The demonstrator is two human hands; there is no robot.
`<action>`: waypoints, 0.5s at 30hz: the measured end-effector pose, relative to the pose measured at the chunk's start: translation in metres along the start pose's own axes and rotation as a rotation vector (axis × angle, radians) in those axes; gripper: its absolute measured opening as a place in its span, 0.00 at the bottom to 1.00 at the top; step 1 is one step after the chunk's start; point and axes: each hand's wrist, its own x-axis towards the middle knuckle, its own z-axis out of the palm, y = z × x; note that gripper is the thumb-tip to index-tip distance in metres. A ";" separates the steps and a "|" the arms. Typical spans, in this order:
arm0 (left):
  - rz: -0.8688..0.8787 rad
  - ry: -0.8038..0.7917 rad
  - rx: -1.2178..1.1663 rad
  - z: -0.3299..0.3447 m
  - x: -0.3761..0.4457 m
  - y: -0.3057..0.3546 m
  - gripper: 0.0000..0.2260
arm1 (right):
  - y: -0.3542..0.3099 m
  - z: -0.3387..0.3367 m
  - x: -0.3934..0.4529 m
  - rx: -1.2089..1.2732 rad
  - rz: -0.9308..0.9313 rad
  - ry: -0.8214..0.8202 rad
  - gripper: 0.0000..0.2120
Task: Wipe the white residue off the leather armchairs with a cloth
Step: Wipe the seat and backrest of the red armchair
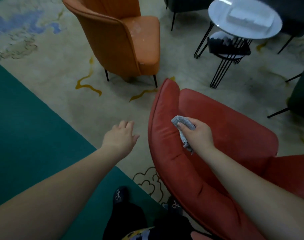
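Grey cloth held over the red armchair, with residue waiting on the orange one.

The cloth (183, 129) is bunched in the right hand (197, 133), whose fingers curl around it, over the inner back of the red armchair (217, 115), probably so a thick pad meets the leather. White residue (137, 28) shows on the seat of the orange armchair (113, 37), which stands well apart on the carpet (52, 75). The left hand (121, 135) is free, fingers relaxed and spread above the carpet, perhaps for balance. A round bench (244, 19) stands beyond.
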 end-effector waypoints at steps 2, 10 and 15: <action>0.041 -0.010 0.034 -0.008 0.001 -0.026 0.27 | -0.020 0.021 0.004 -0.022 -0.034 0.024 0.11; 0.164 0.038 0.134 -0.044 0.021 -0.126 0.28 | -0.080 0.113 0.018 -0.059 -0.046 0.061 0.08; 0.206 0.052 0.179 -0.061 0.044 -0.163 0.28 | -0.103 0.139 0.027 -0.061 -0.034 0.102 0.05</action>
